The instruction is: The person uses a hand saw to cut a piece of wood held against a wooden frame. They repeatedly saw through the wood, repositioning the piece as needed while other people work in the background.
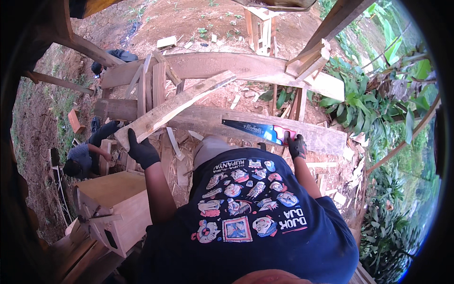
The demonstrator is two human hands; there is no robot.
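Observation:
My left hand (143,152), in a dark glove, is closed around the near end of a rough wooden board (182,103). That board slants up to the right, across the near bench plank (326,138), and its far end reaches over the far plank (208,66). On the right, my right hand (297,147), also gloved, grips the red handle of a handsaw (257,129). The saw's blue and dark blade points left, flat over the near plank. Whether the blade touches the wood I cannot tell.
Upright wood pieces (158,85) stand at the planks' left. A wooden block assembly (309,61) sits on the far plank's right end. A wooden box (113,194) stands at lower left, near a crouching person (85,158); another person (118,56) is farther back. Offcuts litter the ground.

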